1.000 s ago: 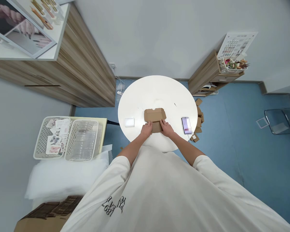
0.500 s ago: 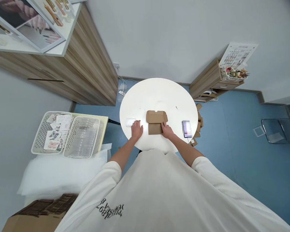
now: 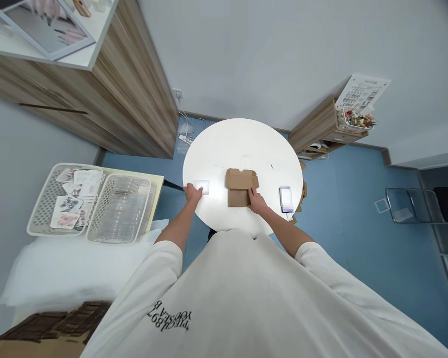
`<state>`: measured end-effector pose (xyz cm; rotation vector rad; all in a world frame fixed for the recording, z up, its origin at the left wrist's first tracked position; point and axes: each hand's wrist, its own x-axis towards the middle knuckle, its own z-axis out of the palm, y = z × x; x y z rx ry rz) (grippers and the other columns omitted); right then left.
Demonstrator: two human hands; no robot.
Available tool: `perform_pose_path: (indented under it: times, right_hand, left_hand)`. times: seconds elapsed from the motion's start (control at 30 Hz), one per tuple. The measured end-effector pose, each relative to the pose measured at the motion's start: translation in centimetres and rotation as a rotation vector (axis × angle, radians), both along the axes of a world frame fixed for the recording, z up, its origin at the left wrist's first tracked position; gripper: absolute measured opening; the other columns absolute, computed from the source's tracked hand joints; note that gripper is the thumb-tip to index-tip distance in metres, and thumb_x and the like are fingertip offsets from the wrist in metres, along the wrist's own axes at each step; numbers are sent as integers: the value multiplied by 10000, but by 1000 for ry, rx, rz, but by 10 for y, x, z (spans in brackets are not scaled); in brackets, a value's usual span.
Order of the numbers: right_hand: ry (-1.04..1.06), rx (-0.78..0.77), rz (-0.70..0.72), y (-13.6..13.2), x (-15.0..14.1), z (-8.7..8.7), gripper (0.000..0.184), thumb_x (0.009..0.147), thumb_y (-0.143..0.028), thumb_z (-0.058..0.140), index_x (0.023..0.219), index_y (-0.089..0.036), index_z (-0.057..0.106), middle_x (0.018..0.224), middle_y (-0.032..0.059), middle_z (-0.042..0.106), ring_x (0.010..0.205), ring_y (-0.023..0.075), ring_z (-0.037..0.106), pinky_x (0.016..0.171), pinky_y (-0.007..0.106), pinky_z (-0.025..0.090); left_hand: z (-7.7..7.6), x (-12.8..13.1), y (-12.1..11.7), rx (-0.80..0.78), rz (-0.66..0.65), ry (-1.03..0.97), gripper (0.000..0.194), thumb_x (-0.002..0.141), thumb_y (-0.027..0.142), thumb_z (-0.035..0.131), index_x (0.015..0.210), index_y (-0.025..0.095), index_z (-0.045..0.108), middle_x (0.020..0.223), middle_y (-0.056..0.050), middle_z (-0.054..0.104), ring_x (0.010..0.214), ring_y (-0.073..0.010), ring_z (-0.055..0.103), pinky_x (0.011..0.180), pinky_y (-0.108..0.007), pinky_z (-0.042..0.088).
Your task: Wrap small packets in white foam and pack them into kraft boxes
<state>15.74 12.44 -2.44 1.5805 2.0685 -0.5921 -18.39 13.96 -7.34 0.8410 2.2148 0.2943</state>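
A small brown cardboard box (image 3: 238,198) lies on the round white table (image 3: 242,141) with its lid flap raised on the far side. My right hand (image 3: 257,201) grips the box at its right side, fingers over the edge. At the table's left edge, my left hand (image 3: 193,193) is closed on the left end of a flat, whitish, see-through packet (image 3: 202,187); its thumb lies on top and the other fingers are partly hidden. What the packet contains is too small to tell.
A phone (image 3: 285,200) with a cable lies on the table's right. Left of the table, a low stand carries a basket of cards (image 3: 69,211) and a basket of clear plastic pieces (image 3: 121,211). Folded cardboard (image 3: 303,196) lies on the floor beyond the table's right edge.
My left hand has moved left from the packet's right side to its left end and taken hold there. My right hand stays on the box. The view has shifted slightly.
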Motion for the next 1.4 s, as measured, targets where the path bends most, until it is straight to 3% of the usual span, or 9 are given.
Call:
perform_pose_path:
  times: [0.27,0.4,0.57,0.67,0.8,0.93,1.07,1.2,1.4]
  right_hand:
    - [-17,-6,-10,-2,-2,-1,975,875,-236,660,1622,-196,34,1651,182,154,1174,313,508,941,381,468]
    - [-33,-3,-2,-1,-2,0,978,875,-255,671,1621,-197,41,1651,183,148,1180,315,506,943,381,467]
    - [-32,-2,7,-1,-1,0,955,878,-256,662,1615,-177,61,1653,183,147,1195,314,499,945,373,462]
    - [-23,3,4,-2,-1,0,949,876,-256,660,1612,-178,66,1649,183,159,1197,313,498,949,377,457]
    - [14,2,-22,-2,1,2,943,865,-237,657,1608,-210,76,1640,175,183,1187,311,508,948,391,456]
    - [86,20,-53,-2,6,3,916,841,-210,661,1594,-225,140,1618,164,241,1147,309,530,913,398,470]
    - [141,20,-89,-3,11,1,899,833,-221,677,1580,-232,178,1610,157,261,1148,309,531,903,398,471]
    - [178,30,-113,-4,14,-3,897,835,-257,701,1574,-231,192,1614,156,261,1163,310,530,911,391,467]
    - [236,51,-119,-5,21,-5,886,834,-278,726,1563,-224,225,1600,156,300,1156,316,545,906,381,468]
  left_hand:
    - [1,-5,12,-117,-51,4,574,801,374,774,1270,169,515,1287,-188,625,1253,-381,584,1035,-496,437]
    - [-6,-6,14,-142,-74,-50,487,723,370,826,1114,181,605,1204,-188,669,1207,-406,610,952,-487,479]
    - [-11,0,5,-26,-115,-57,354,763,324,782,1051,200,617,1167,-132,689,1105,-306,668,854,-360,511]
    - [-4,7,-3,31,-138,-60,313,800,309,748,1060,214,602,1123,-89,707,1048,-266,679,842,-336,506]
    - [19,20,-6,155,-202,-99,294,815,321,733,1055,218,596,1095,-57,709,993,-228,678,830,-315,506]
    - [48,49,1,317,-385,-224,285,827,329,716,1068,223,606,1100,-32,710,1008,-208,666,852,-302,505]
    - [65,90,5,301,-634,-124,300,841,349,702,1112,244,628,1091,-31,717,1034,-252,650,924,-367,468]
    - [66,127,4,190,-919,6,302,854,304,675,1148,244,644,1069,-69,725,1117,-315,613,987,-436,386]
    - [53,162,7,82,-1130,46,435,856,192,612,1284,266,591,1184,-89,700,1159,-327,593,972,-436,339]
